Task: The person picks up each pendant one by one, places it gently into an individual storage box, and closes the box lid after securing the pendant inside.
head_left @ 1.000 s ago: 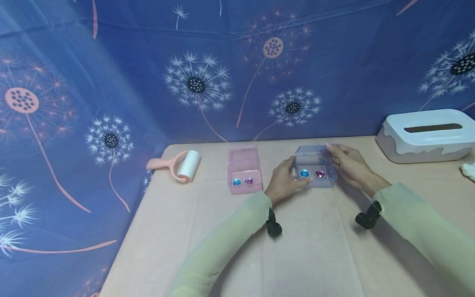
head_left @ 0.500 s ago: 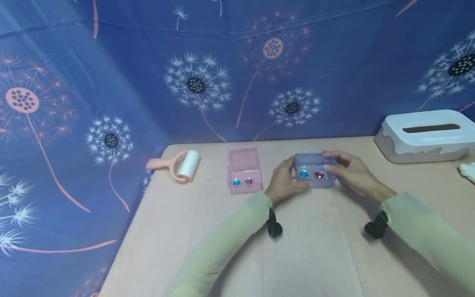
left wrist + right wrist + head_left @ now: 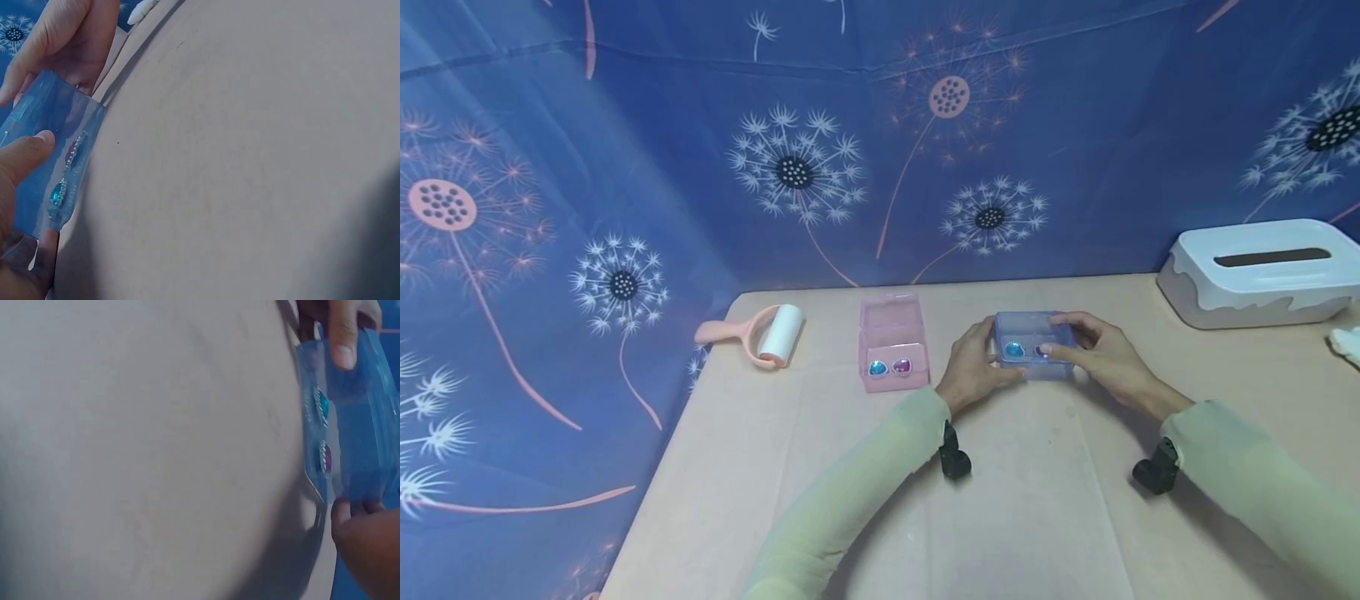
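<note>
A clear blue plastic box [image 3: 1028,323], its lid down over the top, stands on the right half of the table between my hands. Through the plastic show a blue gem ornament [image 3: 1015,349] and a purple one [image 3: 1041,351], both edged with small beads. My left hand [image 3: 972,368] grips the box's left end, thumb [image 3: 28,155] along its face. At the right end, my right hand [image 3: 1108,362] holds the box, fingers at the back corner and thumb across the front, partly hiding the purple gem. To the left, a pink box [image 3: 890,336] stands with its lid raised and two similar gems inside.
A pink-handled lint roller [image 3: 782,335] lies at the table's left edge. At the back right is a white and beige tissue box [image 3: 1262,287], with a white object [image 3: 1347,345] beside it at the frame's edge. A blue dandelion-print cloth [image 3: 880,167] hangs behind.
My right hand has swung the blue box's lid from upright down over the box, and its thumb has moved onto the front. The left hand has stayed at the left end.
</note>
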Demonstrator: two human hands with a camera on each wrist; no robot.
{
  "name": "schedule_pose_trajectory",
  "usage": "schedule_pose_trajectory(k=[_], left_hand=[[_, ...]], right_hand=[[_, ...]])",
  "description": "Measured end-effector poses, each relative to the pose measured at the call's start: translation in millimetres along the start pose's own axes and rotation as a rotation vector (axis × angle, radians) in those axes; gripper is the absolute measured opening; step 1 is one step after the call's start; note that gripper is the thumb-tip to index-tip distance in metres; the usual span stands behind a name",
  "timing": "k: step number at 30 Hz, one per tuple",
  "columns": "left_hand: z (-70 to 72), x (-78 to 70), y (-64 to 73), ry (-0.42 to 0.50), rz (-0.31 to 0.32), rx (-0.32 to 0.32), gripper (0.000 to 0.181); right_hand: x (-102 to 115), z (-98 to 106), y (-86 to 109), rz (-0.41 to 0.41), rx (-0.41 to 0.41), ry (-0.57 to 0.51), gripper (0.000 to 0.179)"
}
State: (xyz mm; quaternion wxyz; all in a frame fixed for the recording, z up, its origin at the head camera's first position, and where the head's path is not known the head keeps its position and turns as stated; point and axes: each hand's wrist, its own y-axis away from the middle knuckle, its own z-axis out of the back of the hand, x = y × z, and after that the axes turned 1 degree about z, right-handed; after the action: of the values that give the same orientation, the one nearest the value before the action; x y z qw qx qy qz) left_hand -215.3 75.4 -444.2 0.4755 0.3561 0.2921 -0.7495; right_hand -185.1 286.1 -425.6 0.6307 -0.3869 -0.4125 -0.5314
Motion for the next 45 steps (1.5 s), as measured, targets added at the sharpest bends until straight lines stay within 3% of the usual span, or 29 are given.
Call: schedule_pose_trajectory(k=[5, 29, 36, 40, 45], left_hand=[[0.5, -0.6, 0.0, 0.025, 0.013, 0.002, 0.092], [6.1, -0.9, -1.7, -0.062, 0.016, 0.0, 0.095], [6.0, -7.1, 9.3, -0.066, 0.054, 0.034, 0.109], [18.6, -15.5, 22.5, -0.117, 0.022, 0.021, 0.111], [53.2, -29.3, 40.3, -0.146, -0.082, 0.003, 0.101]], right_hand=[[2, -7, 0.3, 0.016, -0.025, 0.04, 0.055], [13, -8, -5.0, -0.019, 0.014, 0.166, 0.063], [19, -1, 2.1, -0.015, -0.046, 0.231, 0.066], [32, 0, 2.4, 0.01, -0.146, 0.249, 0.064], [57, -12, -2.6, 0.14, -0.222, 0.243, 0.057]])
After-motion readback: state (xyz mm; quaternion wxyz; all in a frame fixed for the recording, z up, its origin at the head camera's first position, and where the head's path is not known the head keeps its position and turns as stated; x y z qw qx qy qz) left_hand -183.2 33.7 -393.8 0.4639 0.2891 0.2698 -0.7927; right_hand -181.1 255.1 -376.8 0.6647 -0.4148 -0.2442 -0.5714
